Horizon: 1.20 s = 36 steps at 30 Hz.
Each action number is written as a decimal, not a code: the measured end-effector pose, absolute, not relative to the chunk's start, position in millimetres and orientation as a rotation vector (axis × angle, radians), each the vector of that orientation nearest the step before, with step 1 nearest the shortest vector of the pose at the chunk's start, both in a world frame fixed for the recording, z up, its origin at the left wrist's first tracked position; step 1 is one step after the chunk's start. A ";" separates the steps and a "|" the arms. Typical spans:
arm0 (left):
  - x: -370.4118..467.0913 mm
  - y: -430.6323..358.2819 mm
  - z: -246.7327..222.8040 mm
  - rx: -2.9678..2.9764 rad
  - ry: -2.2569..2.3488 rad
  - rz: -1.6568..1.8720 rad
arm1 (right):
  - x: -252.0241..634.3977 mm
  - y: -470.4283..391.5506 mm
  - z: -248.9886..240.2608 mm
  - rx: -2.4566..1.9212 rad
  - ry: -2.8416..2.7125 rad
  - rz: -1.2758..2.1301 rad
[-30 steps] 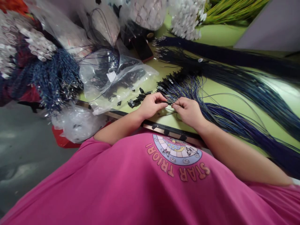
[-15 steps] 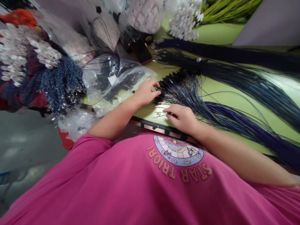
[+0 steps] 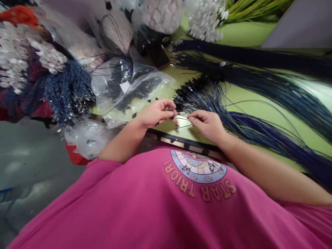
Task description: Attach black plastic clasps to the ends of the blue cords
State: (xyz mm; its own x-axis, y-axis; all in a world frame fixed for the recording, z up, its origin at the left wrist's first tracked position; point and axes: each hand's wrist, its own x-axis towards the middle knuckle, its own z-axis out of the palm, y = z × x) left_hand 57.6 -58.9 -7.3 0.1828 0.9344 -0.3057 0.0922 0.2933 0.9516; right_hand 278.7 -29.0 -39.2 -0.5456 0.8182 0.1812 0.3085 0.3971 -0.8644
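Observation:
My left hand (image 3: pixel 157 112) is closed near the table's front edge, thumb and fingers pinching a small black connector (image 3: pixel 171 111) that they partly cover. Just right of it, my right hand (image 3: pixel 209 126) pinches thin wires (image 3: pixel 183 118) between thumb and forefinger, their ends pointing at the left hand. Whether a wire end sits inside the connector is too small to tell. Behind both hands lies a bundle of blue and black wires (image 3: pixel 233 121) with black connectors (image 3: pixel 188 89) on its left end.
Two more dark wire bundles (image 3: pixel 259 76) lie farther back on the green table (image 3: pixel 249 34). A clear plastic bag (image 3: pixel 145 83) with black pieces rests behind my left arm, and a phone (image 3: pixel 157 55) beyond it. Blue twisted wires (image 3: pixel 67 90) with white connectors (image 3: pixel 49 57) hang at the left.
My left hand has come down and toward me from the black connector pile and now pinches a black connector. My right hand has shifted slightly right and up, still pinching wires.

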 end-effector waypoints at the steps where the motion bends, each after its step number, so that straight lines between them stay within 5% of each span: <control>1: 60.8 -58.8 -6.5 1.104 1.227 0.780 | 278.6 -29.2 -39.0 -0.968 -2.055 1.073; 36: 81.2 -54.8 -37.6 0.945 1.143 1.120 | 281.2 -26.5 -41.8 -1.094 -2.074 0.751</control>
